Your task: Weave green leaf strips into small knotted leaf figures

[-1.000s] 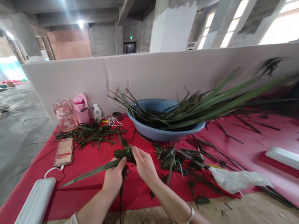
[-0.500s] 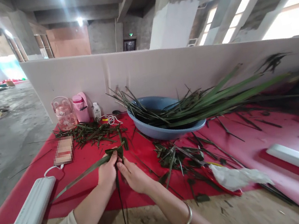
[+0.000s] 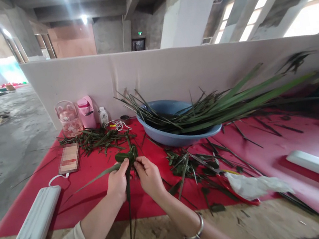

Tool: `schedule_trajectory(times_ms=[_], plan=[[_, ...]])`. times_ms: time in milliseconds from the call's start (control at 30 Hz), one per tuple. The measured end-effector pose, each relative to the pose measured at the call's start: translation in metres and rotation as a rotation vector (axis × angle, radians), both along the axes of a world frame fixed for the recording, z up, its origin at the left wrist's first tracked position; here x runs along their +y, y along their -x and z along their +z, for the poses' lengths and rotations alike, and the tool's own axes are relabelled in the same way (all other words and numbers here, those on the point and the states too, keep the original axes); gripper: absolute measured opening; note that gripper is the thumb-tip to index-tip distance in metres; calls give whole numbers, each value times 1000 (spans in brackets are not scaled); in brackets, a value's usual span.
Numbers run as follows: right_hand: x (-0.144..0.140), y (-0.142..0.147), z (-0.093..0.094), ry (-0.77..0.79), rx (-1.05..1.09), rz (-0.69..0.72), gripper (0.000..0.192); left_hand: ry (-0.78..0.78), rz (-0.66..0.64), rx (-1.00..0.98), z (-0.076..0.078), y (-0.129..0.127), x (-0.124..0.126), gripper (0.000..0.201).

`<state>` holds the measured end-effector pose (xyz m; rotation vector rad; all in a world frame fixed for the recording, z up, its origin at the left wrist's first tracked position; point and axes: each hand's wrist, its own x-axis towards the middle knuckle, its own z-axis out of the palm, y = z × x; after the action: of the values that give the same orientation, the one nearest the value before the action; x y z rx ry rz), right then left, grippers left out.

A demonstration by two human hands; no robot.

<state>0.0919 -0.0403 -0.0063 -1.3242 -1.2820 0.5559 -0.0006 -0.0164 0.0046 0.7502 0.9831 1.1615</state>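
A folded green leaf weave [image 3: 129, 155] is held between both hands above the red cloth, with long leaf strips trailing left and downward from it. My left hand [image 3: 119, 181] is closed on its left side, the thumb pressed on top. My right hand [image 3: 149, 174] pinches its right side, fingers curled. A silver bracelet circles the right wrist. Just beyond the hands lies a pile of cut leaf pieces [image 3: 98, 140]. To the right of the right hand is another heap of leaf scraps [image 3: 185, 164].
A blue basin [image 3: 178, 139] filled with long leaf blades stands behind on the red cloth [image 3: 94, 204]. Pink bottles [image 3: 86, 113], a small white bottle [image 3: 103, 115], a phone, a white power bank [image 3: 34, 222], a crumpled plastic bag [image 3: 256, 185] and a white partition surround the work.
The leaf weave has turned and risen slightly, showing a broader looped face. My right hand has shifted right and up along it, its fingers more curled. My left hand keeps hold.
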Motion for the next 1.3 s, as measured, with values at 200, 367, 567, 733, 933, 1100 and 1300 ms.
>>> schedule_trajectory(times_ms=[200, 367, 567, 733, 933, 1100, 1300], plan=[[1, -2, -3, -21, -242, -34, 29, -105, 16, 156, -4, 0, -2, 30], [-4, 5, -2, 9, -383, -8, 32, -114, 91, 207, -6, 2, 4, 31], [5, 12, -7, 124, 122, 70, 22, -42, 130, 143, -1, 5, 7, 31], [14, 4, -8, 92, 296, 77, 8, -46, 85, 219, -6, 3, 3, 34], [8, 3, -6, -10, 52, 44, 12, -7, 53, 226, -7, 3, 3, 35], [0, 5, -5, -9, -276, -8, 19, -51, 65, 201, -6, 4, 5, 33], [-3, 6, -1, -1, -392, 49, 15, -99, 97, 217, -5, 7, 11, 32]])
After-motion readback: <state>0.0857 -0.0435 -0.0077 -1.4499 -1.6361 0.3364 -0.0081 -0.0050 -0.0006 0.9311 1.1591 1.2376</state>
